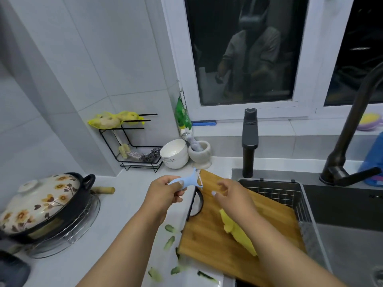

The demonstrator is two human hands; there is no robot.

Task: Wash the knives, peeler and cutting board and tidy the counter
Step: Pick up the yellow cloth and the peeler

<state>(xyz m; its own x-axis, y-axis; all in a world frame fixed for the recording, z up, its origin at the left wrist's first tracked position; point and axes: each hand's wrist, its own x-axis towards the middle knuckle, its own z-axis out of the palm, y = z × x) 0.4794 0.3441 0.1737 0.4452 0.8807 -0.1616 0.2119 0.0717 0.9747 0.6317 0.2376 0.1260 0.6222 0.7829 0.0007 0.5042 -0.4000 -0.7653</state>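
Peeler (187, 180) first: your left hand (163, 193) pinches its pale blue handle and holds it above the counter (128, 214), blade end tilted up over the near corner of the cutting board (228, 230). Off to your left a flowered pot (41, 206) sits on a wire stand, and green peel scraps (170, 241) lie on the counter beside the board's left edge; leave those for the tidying. The board rests partly on the counter and partly over the sink (342, 224), with a yellow cloth (234, 228) lying on it. Your right hand (228, 193) hovers over the board with fingers loosely curled, gripping nothing. No knives are plainly visible, though a black loop shows at the board's left edge. To do this step well, I would carry the peeler right, under the tap (352, 121), keep your fingers on the handle and clear of the blade, and rinse both faces of the blade.
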